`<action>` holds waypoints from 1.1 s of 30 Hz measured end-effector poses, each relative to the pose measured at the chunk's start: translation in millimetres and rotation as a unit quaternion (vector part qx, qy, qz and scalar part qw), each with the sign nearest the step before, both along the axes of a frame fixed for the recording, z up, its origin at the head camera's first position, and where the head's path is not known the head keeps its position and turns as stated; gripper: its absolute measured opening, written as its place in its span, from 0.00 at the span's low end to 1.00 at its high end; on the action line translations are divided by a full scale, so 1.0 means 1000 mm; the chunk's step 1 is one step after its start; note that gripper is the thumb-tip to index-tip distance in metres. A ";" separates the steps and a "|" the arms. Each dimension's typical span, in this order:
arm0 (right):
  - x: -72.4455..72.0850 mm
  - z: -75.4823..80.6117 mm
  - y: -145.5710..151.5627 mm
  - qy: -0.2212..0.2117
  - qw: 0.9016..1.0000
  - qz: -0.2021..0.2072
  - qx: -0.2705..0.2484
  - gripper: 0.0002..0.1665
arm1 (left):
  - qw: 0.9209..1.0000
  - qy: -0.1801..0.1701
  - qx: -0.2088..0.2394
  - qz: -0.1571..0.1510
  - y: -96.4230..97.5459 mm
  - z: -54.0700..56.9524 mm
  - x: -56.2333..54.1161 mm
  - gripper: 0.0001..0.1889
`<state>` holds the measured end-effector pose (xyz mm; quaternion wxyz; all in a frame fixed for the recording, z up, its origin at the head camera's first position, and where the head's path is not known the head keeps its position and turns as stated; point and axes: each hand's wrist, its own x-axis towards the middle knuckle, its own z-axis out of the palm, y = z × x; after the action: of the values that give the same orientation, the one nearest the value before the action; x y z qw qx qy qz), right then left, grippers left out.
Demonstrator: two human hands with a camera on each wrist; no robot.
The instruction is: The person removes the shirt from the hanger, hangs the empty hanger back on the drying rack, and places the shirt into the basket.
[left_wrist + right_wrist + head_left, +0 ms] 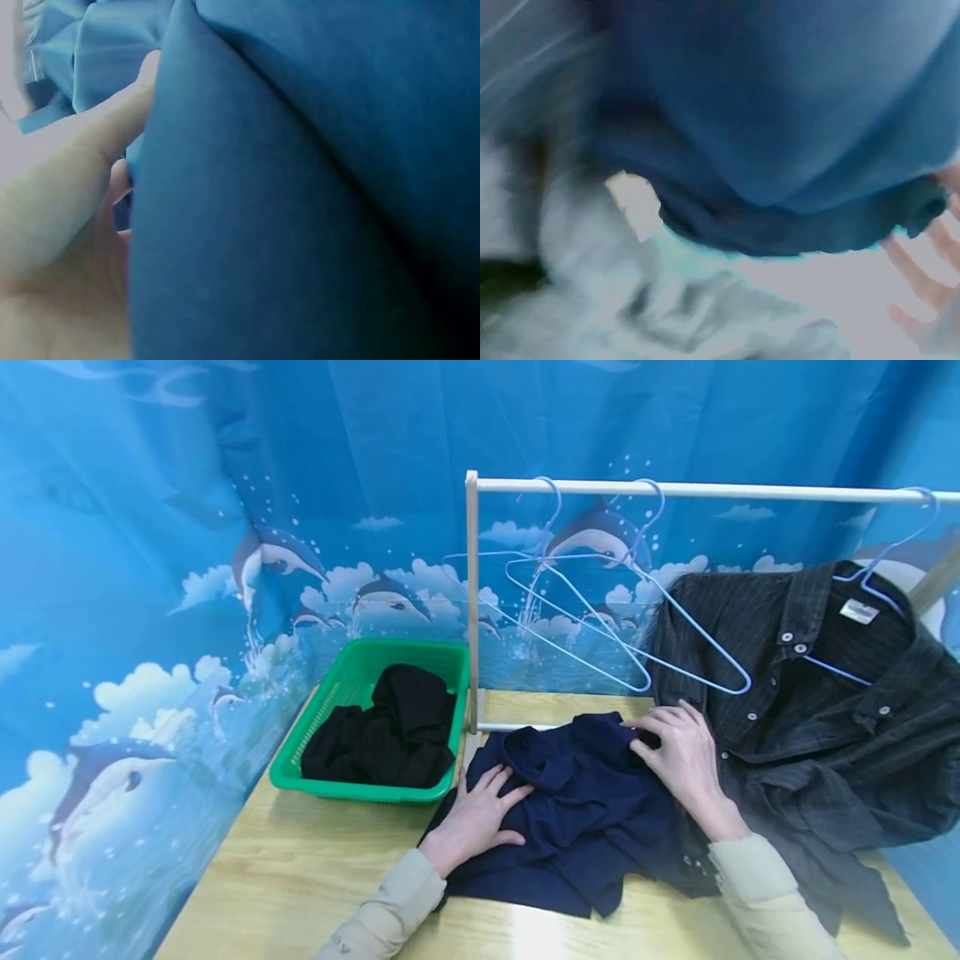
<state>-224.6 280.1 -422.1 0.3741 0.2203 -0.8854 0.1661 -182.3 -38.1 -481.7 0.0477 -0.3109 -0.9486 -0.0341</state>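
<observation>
A crumpled navy garment lies on the table in front of me. My left hand rests on its left part with the fingers spread. In the left wrist view a fold of the navy cloth covers part of that hand. At the garment's upper right corner, my right hand pinches the cloth edge between thumb and fingers. The right wrist view is blurred, with the navy cloth hanging close to the fingers.
A green basket holding black clothing stands at the left. Two bare blue hangers hang from the white rail. On the right, a dark striped shirt hangs on another hanger, its lower part reaching the wooden table.
</observation>
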 end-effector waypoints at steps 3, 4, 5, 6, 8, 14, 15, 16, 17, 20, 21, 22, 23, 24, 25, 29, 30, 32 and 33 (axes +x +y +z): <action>0.014 0.009 -0.025 0.012 0.997 0.062 -0.035 0.21 | 1.000 0.007 0.000 0.000 0.000 -0.002 0.000 0.39; 0.019 0.009 -0.032 0.002 0.996 0.083 -0.040 0.22 | 1.000 0.009 0.001 0.000 0.000 -0.003 0.000 0.39; 0.023 0.006 -0.039 -0.017 0.994 0.099 -0.041 0.23 | 1.000 0.012 0.000 0.000 0.000 -0.003 0.000 0.39; 0.026 0.002 -0.045 -0.039 0.993 0.107 -0.035 0.24 | 1.000 0.015 -0.001 0.000 0.000 -0.004 0.000 0.39; 0.033 -0.011 -0.054 -0.102 0.989 0.107 -0.009 0.27 | 1.000 0.019 -0.003 -0.001 0.000 -0.005 -0.001 0.39; 0.049 -0.052 -0.062 -0.280 0.948 0.082 0.130 0.48 | 1.000 0.020 -0.004 -0.005 -0.005 -0.005 0.000 0.36; 0.052 -0.055 -0.061 -0.296 0.941 0.085 0.140 0.52 | 1.000 0.020 -0.003 -0.006 -0.006 -0.004 0.001 0.36; 0.054 -0.058 -0.060 -0.308 0.936 0.088 0.146 0.57 | 1.000 0.021 -0.002 -0.007 -0.008 -0.003 0.001 0.35; 0.055 -0.060 -0.060 -0.315 0.933 0.090 0.147 0.62 | 1.000 0.025 -0.001 -0.009 -0.009 -0.001 0.002 0.35; 0.059 -0.062 -0.059 -0.331 0.928 0.102 0.137 0.74 | 0.998 0.055 0.028 -0.014 -0.012 0.004 0.005 0.29; 0.060 -0.062 -0.059 -0.337 0.926 0.105 0.134 0.77 | 0.997 0.070 0.042 -0.016 -0.012 0.006 0.006 0.28; 0.061 -0.062 -0.060 -0.343 0.924 0.107 0.132 0.79 | 0.995 0.085 0.056 -0.017 -0.012 0.008 0.007 0.29; 0.061 -0.062 -0.060 -0.348 0.922 0.108 0.132 0.81 | 0.993 0.098 0.069 -0.018 -0.011 0.011 0.007 0.30; 0.062 -0.061 -0.061 -0.354 0.920 0.106 0.133 0.82 | 0.991 0.107 0.080 -0.021 -0.010 0.012 0.007 0.34; 0.062 -0.061 -0.062 -0.360 0.917 0.102 0.137 0.83 | 0.990 0.112 0.081 -0.022 -0.009 0.014 0.007 0.39; 0.060 -0.061 -0.065 -0.364 0.915 0.078 0.155 0.85 | 0.995 0.091 0.028 -0.023 -0.002 0.015 0.002 0.68; 0.059 -0.061 -0.066 -0.364 0.915 0.073 0.159 0.85 | 0.996 0.084 0.006 -0.021 0.000 0.014 -0.001 0.72; 0.056 -0.061 -0.066 -0.361 0.915 0.066 0.166 0.86 | 0.997 0.068 -0.036 -0.012 0.003 0.012 -0.008 0.77; 0.054 -0.061 -0.066 -0.358 0.916 0.064 0.169 0.86 | 0.997 0.061 -0.049 -0.007 0.005 0.011 -0.011 0.78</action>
<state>-170.6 213.9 -483.1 -0.0221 0.2619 -0.9591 0.1053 -193.8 -32.9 -470.3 0.0899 -0.3209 -0.9423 0.0308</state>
